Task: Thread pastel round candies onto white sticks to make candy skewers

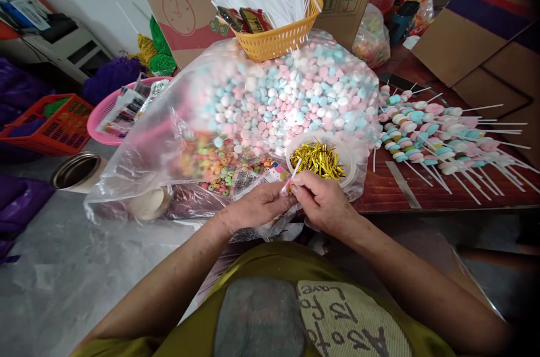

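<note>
In front of my body, the fingers of my left hand (pixel 262 202) and right hand (pixel 321 199) are closed together around the lower part of a white stick (pixel 298 166). A bit of pink and shiny plastic shows where the fingertips meet; most of it is hidden. Just beyond my right hand stands a round tub (pixel 351 172) of gold twist ties (pixel 318 159). A printed plastic wrapper (pixel 248 180) lies past my left hand. Behind is a big see-through bag with pink, white and blue marshmallows (pixel 278 104), and colourful ring-shaped pieces (pixel 215 163) lie in front of them.
A yellow basket (pixel 276 42) of white sticks rests on the bag, before a cardboard box (pixel 185 14). Several marshmallow skewers (pixel 430 132) are piled on the red table (pixel 379 188) at right. At left are a pink basin (pixel 99 121), an orange crate (pixel 67 126) and a metal-rimmed container (pixel 78 171).
</note>
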The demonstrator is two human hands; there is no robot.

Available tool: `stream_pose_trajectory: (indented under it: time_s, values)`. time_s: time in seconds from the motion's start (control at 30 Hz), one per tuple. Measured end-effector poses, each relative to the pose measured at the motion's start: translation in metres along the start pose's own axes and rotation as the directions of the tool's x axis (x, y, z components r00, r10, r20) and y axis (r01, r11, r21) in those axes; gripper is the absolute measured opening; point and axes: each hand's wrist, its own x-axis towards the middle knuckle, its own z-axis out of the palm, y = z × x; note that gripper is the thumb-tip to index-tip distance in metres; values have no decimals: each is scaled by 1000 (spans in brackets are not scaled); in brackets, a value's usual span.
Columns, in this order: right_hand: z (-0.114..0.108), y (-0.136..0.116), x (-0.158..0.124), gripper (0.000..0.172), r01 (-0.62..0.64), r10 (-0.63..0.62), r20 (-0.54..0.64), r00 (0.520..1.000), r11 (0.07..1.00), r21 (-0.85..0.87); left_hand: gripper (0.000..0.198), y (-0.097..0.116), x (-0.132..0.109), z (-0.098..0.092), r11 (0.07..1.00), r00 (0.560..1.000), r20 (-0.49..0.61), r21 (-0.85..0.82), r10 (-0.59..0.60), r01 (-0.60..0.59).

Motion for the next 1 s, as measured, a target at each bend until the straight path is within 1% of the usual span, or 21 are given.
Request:
stream_pose_trajectory:
  time_s: [0.07, 0.13, 0.2, 0.27, 0.3, 0.33, 0.37, 0.4, 0.5, 0.57, 0.6, 0.67, 0.7, 0.73, 0.8, 0.83, 0.87, 0.9, 0.93, 0.97, 1.0]
  values:
    - [0, 1, 2, 16, -128, 113, 85, 990, 971, 201, 36, 0, -2, -2, 993, 998, 47, -106, -48, 53]
    - [-3, 3, 6, 15, -255, 222, 128, 967, 890, 379, 35, 2, -4, -6, 976, 987, 60, -155, -148, 155]
    - [-8, 3, 9, 13, -202, 239, -41, 970, 893, 403, 36, 4, -4, -10, 944, 961, 27, -184, -274, 274]
    - [-15, 0, 11, 10, 46, -15, -264, 964, 993, 111, 36, 3, -4, -14, 922, 939, -36, -205, -342, 328]
    - [-18, -2, 11, 13, 183, -199, -272, 941, 979, -85, 34, 2, -3, -16, 928, 939, -70, -192, -336, 318]
    - [-20, -5, 11, 17, 317, -367, -183, 912, 914, -252, 32, 0, -3, -16, 943, 946, -101, -163, -308, 290]
    - [-22, -7, 10, 21, 444, -487, -28, 873, 817, -367, 29, -2, -2, -16, 959, 958, -107, -127, -267, 253]
    - [-22, -8, 8, 23, 551, -553, 134, 822, 715, -431, 26, -4, -1, -16, 969, 971, -73, -107, -230, 221]
    - [-16, -5, 0, 30, 714, -557, 455, 695, 456, -532, 29, -11, 0, -10, 958, 962, 220, -199, -162, 207]
    - [-9, 1, -8, 31, 734, -529, 517, 673, 389, -557, 28, -14, 0, -5, 946, 913, 391, -240, -112, 219]
    - [-6, 3, -12, 30, 715, -494, 520, 697, 426, -554, 27, -14, 0, -3, 964, 908, 408, -184, -100, 189]
    - [-1, 5, -19, 24, 576, -315, 506, 803, 630, -521, 23, -11, -1, 2, 989, 946, 309, 133, -96, 56]
    - [0, 6, -21, 21, 423, -161, 506, 847, 782, -458, 21, -8, -1, 5, 934, 973, 222, 356, -57, -27]
    - [-1, 6, -23, 20, 226, -2, 528, 849, 905, -360, 20, -6, -2, 7, 817, 988, 151, 567, 21, -104]
    - [-9, 5, -22, 23, -144, 197, 624, 756, 980, -135, 18, -2, -4, 11, 540, 966, 100, 813, 239, -218]
    - [-16, 6, -19, 26, -271, 227, 681, 696, 962, -44, 19, -1, -4, 12, 452, 933, 102, 853, 346, -261]
    - [-25, 7, -14, 29, -345, 227, 726, 649, 939, 15, 20, -3, -5, 13, 422, 897, 83, 861, 433, -283]
    - [-35, 9, -8, 33, -368, 232, 736, 636, 929, 25, 20, -5, -5, 14, 459, 871, 22, 844, 490, -280]
    - [-45, 13, 0, 37, -347, 274, 700, 660, 937, -39, 19, -9, -4, 14, 558, 856, -91, 792, 509, -247]
    - [-53, 18, 10, 41, -322, 335, 632, 698, 936, -141, 18, -14, -3, 15, 702, 849, -241, 686, 470, -194]
    - [-59, 24, 19, 42, -279, 406, 500, 765, 909, -311, 17, -18, -1, 15, 848, 844, -389, 512, 369, -135]
